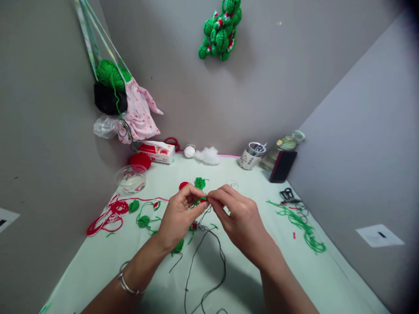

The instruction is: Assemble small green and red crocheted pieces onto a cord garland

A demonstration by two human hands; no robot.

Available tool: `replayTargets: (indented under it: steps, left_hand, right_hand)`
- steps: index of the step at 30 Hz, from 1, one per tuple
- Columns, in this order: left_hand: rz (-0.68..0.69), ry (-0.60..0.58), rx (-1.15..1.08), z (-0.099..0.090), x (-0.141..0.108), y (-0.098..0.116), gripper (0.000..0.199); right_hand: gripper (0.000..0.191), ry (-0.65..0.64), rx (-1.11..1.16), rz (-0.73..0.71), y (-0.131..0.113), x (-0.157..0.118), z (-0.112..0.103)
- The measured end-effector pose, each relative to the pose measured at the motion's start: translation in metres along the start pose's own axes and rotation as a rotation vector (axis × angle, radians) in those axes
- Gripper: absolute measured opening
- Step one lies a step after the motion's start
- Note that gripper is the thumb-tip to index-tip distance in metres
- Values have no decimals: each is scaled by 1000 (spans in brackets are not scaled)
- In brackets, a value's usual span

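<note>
Near the middle of the table, my left hand (183,213) pinches a small green and red crocheted piece (203,199) between thumb and fingers. My right hand (237,216) touches the same piece from the right, its thumb and fingertips pressed together; anything between them is too small to make out. A dark cord (224,261) hangs below the hands and loops over the table toward the front. Beside and under my left hand lie green crocheted balls (143,221) joined by green yarn. A small green yarn bundle (200,182) sits just beyond the fingertips.
Red yarn (119,207) and a clear tub (132,181) are at the left. Behind stand a tissue pack (157,151), white stuffing (208,155) and a pen tin (251,156). At the right are a phone (283,166), scissors (288,196) and green strands (303,224).
</note>
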State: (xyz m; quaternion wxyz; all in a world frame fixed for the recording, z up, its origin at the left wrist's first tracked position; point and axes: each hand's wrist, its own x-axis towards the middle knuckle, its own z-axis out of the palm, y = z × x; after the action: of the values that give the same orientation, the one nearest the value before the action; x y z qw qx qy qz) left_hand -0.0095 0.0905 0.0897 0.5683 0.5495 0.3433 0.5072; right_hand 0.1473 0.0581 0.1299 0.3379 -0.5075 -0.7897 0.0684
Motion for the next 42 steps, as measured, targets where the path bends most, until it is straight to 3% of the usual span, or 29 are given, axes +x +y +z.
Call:
replayTargets:
  steps: [3,6,9,11,12,16,18,20,22,25,27,31,35,42]
  left_hand:
    - [-6,-58,70,-1,1,-4,10]
    - [-74,-130,100,-1,3,-9,15]
    - [-213,-244,-29,-7,7,-11,19]
    - [-265,-308,-125,-18,10,-11,21]
    - [-268,-330,-145,-24,11,-9,20]
    - [-231,-308,-87,-48,17,-3,17]
    - [-214,-252,-46,-52,19,0,18]
    - [-208,-219,11,-49,18,3,19]
    - [-211,-214,68,-43,15,6,19]
    - [-214,-203,125,-35,11,11,19]
    - [-192,-151,156,-34,10,13,20]
    - [-129,-29,168,-36,11,14,22]
    - [-95,-14,129,-34,11,12,22]
    - [-45,124,134,-38,13,11,18]
  right_hand:
    - [12,72,91,25,-1,3,4]
    - [10,221,429,101,-1,8,3]
    - [9,132,933,312,8,10,-14]
    - [9,56,1141,454,25,10,-34]
    - [8,92,1187,489,36,9,-46]
    - [16,540,1196,472,84,4,-82]
    - [15,614,1112,468,94,4,-84]
    - [11,518,983,471,87,6,-71]
    - [11,271,821,433,66,10,-49]
    - [17,-182,609,260,30,15,-13]
    - [14,-283,541,226,16,16,4]
    - [16,-316,551,258,16,16,15]
    - [15,-265,658,268,20,17,19]
    - [15,-179,1013,348,25,19,19]
